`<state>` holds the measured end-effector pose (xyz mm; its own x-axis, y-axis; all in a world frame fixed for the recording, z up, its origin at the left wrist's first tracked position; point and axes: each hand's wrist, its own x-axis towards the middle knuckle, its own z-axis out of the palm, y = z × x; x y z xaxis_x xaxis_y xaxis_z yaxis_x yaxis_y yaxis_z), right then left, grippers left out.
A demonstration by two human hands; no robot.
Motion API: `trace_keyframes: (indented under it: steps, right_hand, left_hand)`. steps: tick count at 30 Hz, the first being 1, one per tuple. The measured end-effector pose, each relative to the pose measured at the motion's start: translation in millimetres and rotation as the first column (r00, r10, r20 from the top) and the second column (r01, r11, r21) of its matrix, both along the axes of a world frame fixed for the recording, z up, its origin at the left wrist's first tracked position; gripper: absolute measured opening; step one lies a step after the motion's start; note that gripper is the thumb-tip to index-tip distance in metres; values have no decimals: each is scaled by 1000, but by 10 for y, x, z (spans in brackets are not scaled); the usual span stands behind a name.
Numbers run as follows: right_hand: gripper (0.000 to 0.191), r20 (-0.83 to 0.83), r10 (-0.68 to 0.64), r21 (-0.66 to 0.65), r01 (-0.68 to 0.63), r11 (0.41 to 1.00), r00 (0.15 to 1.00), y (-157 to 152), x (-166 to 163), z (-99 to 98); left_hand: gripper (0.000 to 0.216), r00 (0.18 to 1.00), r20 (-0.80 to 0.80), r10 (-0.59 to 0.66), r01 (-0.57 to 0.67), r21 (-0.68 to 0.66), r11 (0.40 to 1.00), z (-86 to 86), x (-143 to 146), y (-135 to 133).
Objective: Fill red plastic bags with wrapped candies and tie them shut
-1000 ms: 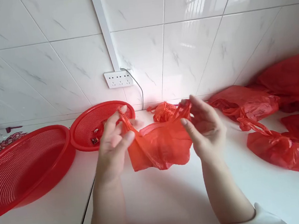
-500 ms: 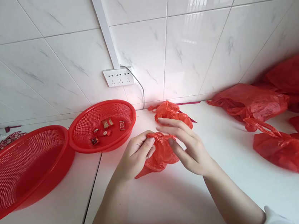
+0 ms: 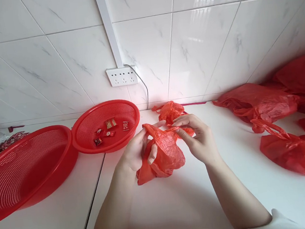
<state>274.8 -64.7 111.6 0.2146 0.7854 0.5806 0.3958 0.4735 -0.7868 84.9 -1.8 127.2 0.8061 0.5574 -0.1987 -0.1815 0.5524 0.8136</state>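
Observation:
Between my hands a crumpled red plastic bag (image 3: 166,155) is spread at its top, its lower part hanging just over or resting on the white tabletop. My left hand (image 3: 137,151) has its fingers in and behind the bag's edge, with the thumb against the front. My right hand (image 3: 199,138) pinches the upper right corner of the bag between thumb and fingers. What the bag holds, if anything, is hidden. Just beyond my hands lies another red plastic bag (image 3: 170,110), partly covered by my right hand.
A red plastic basket (image 3: 80,135) with several small wrapped packets (image 3: 111,123) stands at the back left, against a larger red basket (image 3: 66,157). Several red bags (image 3: 297,153) lie along the right. A socket strip (image 3: 122,76) is fixed to the tiled wall.
The bunched top of the bag has been pulled wider and upward. My left fingers have moved into its edge, and my right hand has gone from spread fingers to a pinch.

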Motion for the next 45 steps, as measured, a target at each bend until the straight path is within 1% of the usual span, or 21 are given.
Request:
trace_keyframes:
  steps: [4, 7, 11, 13, 15, 17, 18, 20, 22, 23, 24, 26, 29, 31, 32, 33, 35, 37, 40, 43, 45]
  right_hand:
    - [10, 8, 16, 17, -16, 1000, 1000, 40, 26, -44]
    - [11, 14, -3, 15, 2, 1000, 1000, 40, 38, -46]
    - [12, 4, 8, 154, -8, 988, 1000, -19, 90, 11]
    - [14, 145, 129, 189, -155, 970, 981, -70, 139, 55]
    - [16, 325, 311, 66, -350, 935, 893, -119, 193, 101]
    - [18, 407, 464, -128, -454, 882, 787, -149, 237, 137]
    - [19, 410, 510, -196, -473, 859, 756, -153, 249, 148]
    - [20, 369, 542, -235, -489, 840, 754, -132, 245, 146]
    - [18, 276, 521, -182, -489, 853, 807, -76, 195, 101]
    - [15, 206, 494, -147, -473, 869, 844, -38, 153, 62]
    - [12, 122, 459, -118, -446, 887, 880, 3, 103, 14]
    - [8, -45, 394, -97, -396, 913, 918, 83, -7, -90]
    - [14, -199, 346, -148, -377, 914, 917, 152, -131, -203]
    - [21, -255, 351, -236, -409, 881, 901, 156, -153, -222]
    - [26, -271, 360, -287, -432, 855, 893, 149, -148, -217]
    - [31, -277, 374, -336, -454, 825, 885, 140, -137, -207]
    - [38, -250, 398, -405, -469, 785, 883, 119, -109, -181]
    - [37, -187, 403, -415, -444, 794, 896, 107, -93, -163]
    - [30, -142, 351, -359, -378, 853, 926, 107, -97, -151]
    - [26, -226, 346, -318, -405, 857, 911, 116, -91, -135]
    - [22, -327, 377, -300, -474, 828, 866, 125, -68, -125]
  left_hand:
    - [53, 974, 173, -149, 178, -170, 969, -72, -24, 95]
    - [54, 966, 175, -190, 224, -202, 953, -91, -4, 94]
    - [53, 981, 104, -165, 182, -191, 964, -89, 30, 91]
    - [49, 992, 109, -70, 90, -186, 978, -88, 33, 108]
    - [46, 995, 102, 12, 7, -185, 983, -85, 20, 131]
    - [46, 997, 68, 35, -25, -139, 990, -70, -4, 135]
    - [49, 999, 49, 22, -18, -80, 997, -56, -16, 121]
    - [60, 1000, -2, -15, 15, 116, 993, -15, -37, 55]
    - [68, 991, -126, -36, 80, 368, 926, 36, -46, -53]
    - [68, 976, -218, -10, 120, 494, 861, 60, -46, -113]
    - [68, 948, -315, 49, 163, 610, 776, 81, -43, -167]
    - [68, 852, -452, 265, 248, 793, 557, 104, -34, -243]
    - [64, 726, -374, 576, 318, 926, 201, 86, -34, -239]
    - [62, 735, -246, 633, 287, 957, 38, 54, -50, -184]
    - [64, 761, -189, 621, 252, 968, -14, 38, -60, -154]
    - [66, 791, -143, 596, 212, 976, -47, 25, -67, -131]
    - [73, 845, -107, 524, 154, 987, -47, 7, -66, -113]
    - [79, 892, -124, 435, 135, 991, 6, 3, -40, -134]
    - [81, 923, -133, 361, 122, 991, 52, 14, 25, -199]
    - [81, 920, -112, 376, 101, 994, 49, 24, 69, -222]
    - [77, 922, -57, 384, 57, 998, 9, 11, 74, -193]
